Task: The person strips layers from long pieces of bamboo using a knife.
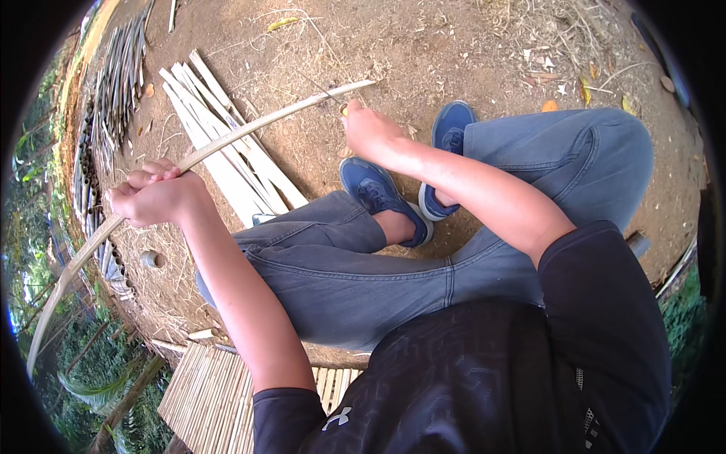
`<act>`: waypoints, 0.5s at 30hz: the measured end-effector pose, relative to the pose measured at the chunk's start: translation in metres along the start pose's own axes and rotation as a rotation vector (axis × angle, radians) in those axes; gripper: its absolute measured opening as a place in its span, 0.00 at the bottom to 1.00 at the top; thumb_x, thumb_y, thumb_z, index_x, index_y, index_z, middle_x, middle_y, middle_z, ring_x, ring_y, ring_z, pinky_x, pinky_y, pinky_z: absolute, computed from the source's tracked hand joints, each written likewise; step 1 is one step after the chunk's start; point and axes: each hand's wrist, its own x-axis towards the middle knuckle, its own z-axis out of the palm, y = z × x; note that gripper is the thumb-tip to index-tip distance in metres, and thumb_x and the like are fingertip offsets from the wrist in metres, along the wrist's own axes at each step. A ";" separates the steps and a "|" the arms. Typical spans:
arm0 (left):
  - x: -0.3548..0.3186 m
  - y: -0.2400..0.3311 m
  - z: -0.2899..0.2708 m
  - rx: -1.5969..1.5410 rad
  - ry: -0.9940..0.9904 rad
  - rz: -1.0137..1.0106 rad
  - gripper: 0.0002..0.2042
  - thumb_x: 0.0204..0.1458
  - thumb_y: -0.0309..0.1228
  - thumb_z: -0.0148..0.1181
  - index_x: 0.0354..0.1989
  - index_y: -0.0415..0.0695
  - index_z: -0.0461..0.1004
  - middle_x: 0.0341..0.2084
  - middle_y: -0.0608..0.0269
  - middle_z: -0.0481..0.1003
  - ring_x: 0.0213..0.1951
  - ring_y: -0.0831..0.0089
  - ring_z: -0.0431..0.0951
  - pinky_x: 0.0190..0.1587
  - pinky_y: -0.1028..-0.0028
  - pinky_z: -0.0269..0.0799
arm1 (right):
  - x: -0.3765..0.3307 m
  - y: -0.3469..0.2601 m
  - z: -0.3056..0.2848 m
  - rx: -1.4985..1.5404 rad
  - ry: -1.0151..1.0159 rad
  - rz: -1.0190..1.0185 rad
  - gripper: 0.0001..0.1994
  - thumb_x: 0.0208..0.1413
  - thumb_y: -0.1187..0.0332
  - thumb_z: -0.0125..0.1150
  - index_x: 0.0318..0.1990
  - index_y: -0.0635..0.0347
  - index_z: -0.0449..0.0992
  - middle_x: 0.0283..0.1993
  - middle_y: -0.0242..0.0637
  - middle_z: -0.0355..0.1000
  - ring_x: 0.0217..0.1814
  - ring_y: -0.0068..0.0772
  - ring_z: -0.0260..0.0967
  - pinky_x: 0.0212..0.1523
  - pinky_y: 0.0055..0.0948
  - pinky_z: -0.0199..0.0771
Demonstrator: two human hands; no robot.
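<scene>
A long, pale bamboo strip (261, 123) runs from the lower left up to the far middle, looking bowed in this wide view. My left hand (160, 198) is closed around it, left of its middle. In my right hand (369, 135), near the strip's far end, is a knife (324, 91) with a thin dark blade and a bit of yellow showing at the grip. The blade crosses the strip close to its tip; whether it touches the strip, I cannot tell. My right fingers hide most of the handle.
Several split bamboo slats (227, 151) lie in front of my legs. Far left are a stack of dark thin poles (125, 76) and a short tube piece (152, 259). A bamboo slat platform (212, 390) is beneath me. My blue shoes (370, 189) rest on dirt scattered with shavings and leaves.
</scene>
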 end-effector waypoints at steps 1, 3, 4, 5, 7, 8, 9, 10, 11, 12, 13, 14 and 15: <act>-0.005 0.002 -0.001 0.003 -0.023 0.005 0.19 0.62 0.40 0.35 0.17 0.54 0.45 0.07 0.72 0.47 0.09 0.77 0.47 0.14 0.74 0.44 | 0.002 0.006 0.003 0.020 -0.006 0.019 0.14 0.62 0.75 0.43 0.52 0.75 0.64 0.44 0.55 0.76 0.44 0.48 0.79 0.44 0.42 0.79; 0.000 -0.001 -0.006 0.002 -0.015 -0.003 0.19 0.62 0.40 0.35 0.17 0.53 0.45 0.07 0.72 0.47 0.09 0.77 0.47 0.14 0.75 0.44 | 0.012 0.020 -0.003 0.044 0.000 0.045 0.15 0.60 0.76 0.43 0.52 0.76 0.64 0.44 0.57 0.76 0.44 0.50 0.78 0.45 0.43 0.79; 0.002 -0.002 -0.003 -0.005 -0.013 -0.003 0.19 0.62 0.40 0.35 0.17 0.53 0.44 0.07 0.72 0.47 0.09 0.77 0.47 0.14 0.75 0.44 | 0.012 0.016 -0.005 0.032 0.001 0.032 0.15 0.60 0.77 0.42 0.52 0.76 0.64 0.44 0.58 0.76 0.45 0.51 0.78 0.46 0.43 0.79; 0.002 -0.002 -0.002 -0.012 -0.018 -0.005 0.19 0.62 0.40 0.35 0.17 0.53 0.45 0.07 0.72 0.47 0.09 0.77 0.47 0.14 0.75 0.44 | 0.010 0.011 -0.004 0.020 0.002 0.019 0.15 0.59 0.77 0.42 0.52 0.77 0.64 0.44 0.59 0.76 0.45 0.51 0.78 0.46 0.44 0.79; 0.000 0.002 -0.005 -0.008 -0.027 -0.015 0.19 0.62 0.40 0.35 0.18 0.53 0.45 0.07 0.72 0.47 0.09 0.77 0.47 0.14 0.75 0.45 | 0.003 0.002 0.002 0.001 -0.011 0.000 0.16 0.59 0.78 0.42 0.52 0.77 0.64 0.43 0.60 0.76 0.46 0.53 0.78 0.46 0.44 0.79; 0.001 0.000 -0.007 0.003 -0.022 -0.017 0.19 0.62 0.40 0.34 0.18 0.53 0.45 0.08 0.72 0.47 0.10 0.77 0.46 0.15 0.74 0.45 | 0.001 0.000 0.000 -0.034 0.001 -0.019 0.16 0.59 0.77 0.43 0.53 0.79 0.64 0.42 0.58 0.76 0.44 0.50 0.78 0.44 0.42 0.80; 0.005 -0.004 -0.009 0.014 -0.017 -0.019 0.18 0.61 0.40 0.33 0.17 0.52 0.46 0.09 0.72 0.47 0.11 0.76 0.46 0.16 0.74 0.46 | 0.009 0.013 0.008 -0.015 0.008 0.009 0.16 0.59 0.77 0.43 0.53 0.79 0.64 0.41 0.58 0.77 0.43 0.48 0.79 0.43 0.41 0.80; 0.006 -0.005 -0.006 0.008 -0.014 -0.015 0.18 0.61 0.39 0.33 0.17 0.52 0.46 0.09 0.72 0.47 0.12 0.76 0.45 0.17 0.73 0.47 | 0.025 0.036 0.011 -0.001 0.032 0.032 0.16 0.59 0.77 0.43 0.52 0.79 0.64 0.40 0.57 0.77 0.42 0.47 0.79 0.42 0.40 0.80; 0.006 -0.004 -0.004 0.010 -0.006 -0.025 0.18 0.61 0.39 0.33 0.17 0.52 0.46 0.09 0.72 0.47 0.12 0.76 0.45 0.17 0.74 0.47 | 0.030 0.043 0.008 0.014 0.055 0.055 0.15 0.59 0.76 0.44 0.51 0.78 0.65 0.39 0.57 0.77 0.41 0.45 0.79 0.41 0.40 0.80; 0.005 -0.002 -0.004 0.013 0.002 -0.034 0.18 0.61 0.39 0.33 0.17 0.52 0.46 0.10 0.72 0.47 0.12 0.76 0.45 0.17 0.74 0.47 | 0.034 0.047 0.008 -0.072 0.071 0.036 0.14 0.60 0.76 0.44 0.50 0.77 0.65 0.38 0.54 0.77 0.38 0.41 0.79 0.38 0.38 0.80; 0.006 -0.003 -0.007 0.026 0.014 -0.046 0.18 0.61 0.39 0.32 0.17 0.52 0.46 0.10 0.72 0.47 0.12 0.76 0.45 0.17 0.74 0.47 | 0.026 0.032 0.004 -0.043 0.037 0.017 0.14 0.60 0.76 0.43 0.50 0.77 0.65 0.38 0.53 0.77 0.38 0.40 0.79 0.38 0.38 0.80; 0.009 -0.007 -0.010 0.015 0.001 -0.033 0.18 0.62 0.40 0.33 0.18 0.52 0.46 0.09 0.72 0.46 0.12 0.76 0.45 0.16 0.74 0.46 | 0.011 0.007 -0.002 -0.014 -0.003 0.001 0.14 0.61 0.76 0.43 0.50 0.77 0.65 0.38 0.52 0.77 0.38 0.40 0.79 0.38 0.38 0.80; 0.010 -0.009 -0.014 0.014 -0.014 -0.027 0.18 0.62 0.41 0.34 0.18 0.52 0.46 0.09 0.72 0.46 0.11 0.77 0.45 0.16 0.74 0.46 | -0.002 -0.005 0.000 0.021 -0.051 -0.009 0.14 0.61 0.76 0.43 0.51 0.78 0.65 0.37 0.51 0.77 0.38 0.40 0.79 0.37 0.38 0.80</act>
